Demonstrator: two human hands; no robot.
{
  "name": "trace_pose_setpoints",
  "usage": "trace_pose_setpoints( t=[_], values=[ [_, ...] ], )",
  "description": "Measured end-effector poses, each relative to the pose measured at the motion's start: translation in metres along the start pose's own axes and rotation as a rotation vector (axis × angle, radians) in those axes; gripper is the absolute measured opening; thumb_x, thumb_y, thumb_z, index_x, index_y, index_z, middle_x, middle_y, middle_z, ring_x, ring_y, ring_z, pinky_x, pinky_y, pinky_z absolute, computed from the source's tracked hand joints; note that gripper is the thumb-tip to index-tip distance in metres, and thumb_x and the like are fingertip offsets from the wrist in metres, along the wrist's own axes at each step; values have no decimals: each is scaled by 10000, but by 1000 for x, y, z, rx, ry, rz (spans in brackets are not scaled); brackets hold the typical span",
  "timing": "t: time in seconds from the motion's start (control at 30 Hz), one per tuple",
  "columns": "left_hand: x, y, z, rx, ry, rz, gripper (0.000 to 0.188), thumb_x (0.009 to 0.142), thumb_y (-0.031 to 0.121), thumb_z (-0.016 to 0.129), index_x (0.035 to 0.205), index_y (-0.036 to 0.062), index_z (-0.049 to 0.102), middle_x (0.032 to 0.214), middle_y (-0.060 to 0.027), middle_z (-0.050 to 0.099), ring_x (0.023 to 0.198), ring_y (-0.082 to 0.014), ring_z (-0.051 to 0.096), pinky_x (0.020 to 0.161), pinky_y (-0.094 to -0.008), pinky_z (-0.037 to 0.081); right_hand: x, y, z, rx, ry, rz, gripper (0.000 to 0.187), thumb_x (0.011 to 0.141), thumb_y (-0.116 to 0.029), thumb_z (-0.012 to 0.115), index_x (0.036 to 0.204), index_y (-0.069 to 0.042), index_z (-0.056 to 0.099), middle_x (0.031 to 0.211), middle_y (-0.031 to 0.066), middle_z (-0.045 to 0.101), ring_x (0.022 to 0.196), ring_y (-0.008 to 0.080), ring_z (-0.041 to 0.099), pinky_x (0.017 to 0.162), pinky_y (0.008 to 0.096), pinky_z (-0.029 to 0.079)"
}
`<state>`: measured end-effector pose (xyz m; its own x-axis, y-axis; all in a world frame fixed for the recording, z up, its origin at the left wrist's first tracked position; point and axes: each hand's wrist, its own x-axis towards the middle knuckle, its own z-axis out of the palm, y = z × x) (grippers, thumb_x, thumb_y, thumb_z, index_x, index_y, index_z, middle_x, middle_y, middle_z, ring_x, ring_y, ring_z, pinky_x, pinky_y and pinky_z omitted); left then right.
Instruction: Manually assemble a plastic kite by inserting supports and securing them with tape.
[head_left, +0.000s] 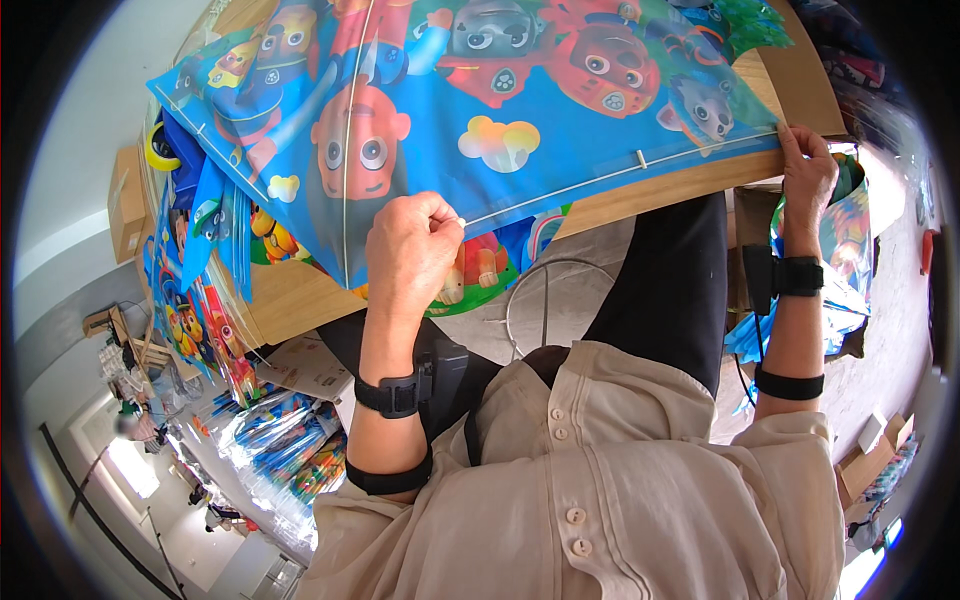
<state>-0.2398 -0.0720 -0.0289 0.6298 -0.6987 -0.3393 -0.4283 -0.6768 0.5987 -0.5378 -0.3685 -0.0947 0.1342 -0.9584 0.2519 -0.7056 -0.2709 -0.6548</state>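
A blue plastic kite [590, 165] printed with cartoon animals lies spread over the wooden table in front of me. A thin white rod [560, 190] runs along its near edge, with a small white clip [642, 159] on it. My left hand [412, 245] is closed in a pinch at the rod's left end. At the kite's right corner, my right hand [808, 175] pinches the edge between thumb and fingers. Another rod [347, 150] goes lengthwise down the sheet, just left of my left hand. My fingers cover both gripped spots.
The wooden table [620, 212] shows along its near edge, above my legs. More printed sheets [205, 335] hang off the left side. Plastic-wrapped bundles [285, 445] lie at the lower left. A bag of colourful pieces [845, 245] stands at the right, and a cardboard box [868, 460] sits lower right.
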Motion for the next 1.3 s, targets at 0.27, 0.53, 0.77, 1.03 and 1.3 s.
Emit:
trace_pose_setpoints(
  t=[0.27,0.53,0.77,1.03,1.3],
  values=[
    [2,1,1,124,22,42,102,735,48,672,686,-3,599,567,-57,562,499,-120,502,493,-290,397,2,1,-1,-15,-15,-21,241,811,-214,706,879,16,686,793,77,657,712,140,591,685,268,469],
    [8,2,-5,201,3,64,186,702,92,733,657,2,576,544,-73,548,506,-140,515,497,-304,392,4,1,-2,-22,-9,13,247,806,-221,710,883,13,691,755,68,663,699,118,585,678,262,464],
    [11,1,-18,235,-13,-43,335,631,145,787,629,8,481,594,-131,542,556,-282,550,551,-380,429,4,0,-2,29,-35,21,249,808,-228,707,884,8,692,731,55,657,682,107,568,669,259,459],
    [-6,-21,-12,23,168,106,212,679,-34,703,715,5,497,650,-81,532,570,-177,515,547,-316,425,4,2,-1,41,-26,27,240,803,-221,705,852,14,685,715,59,649,658,105,562,646,262,459],
    [-51,19,57,416,123,496,767,839,340,618,1424,1,255,1486,-212,219,1370,-383,219,1096,-514,200,2,2,1,58,45,-21,247,752,-219,726,809,16,680,732,117,654,655,188,609,641,297,476]
  ],
)
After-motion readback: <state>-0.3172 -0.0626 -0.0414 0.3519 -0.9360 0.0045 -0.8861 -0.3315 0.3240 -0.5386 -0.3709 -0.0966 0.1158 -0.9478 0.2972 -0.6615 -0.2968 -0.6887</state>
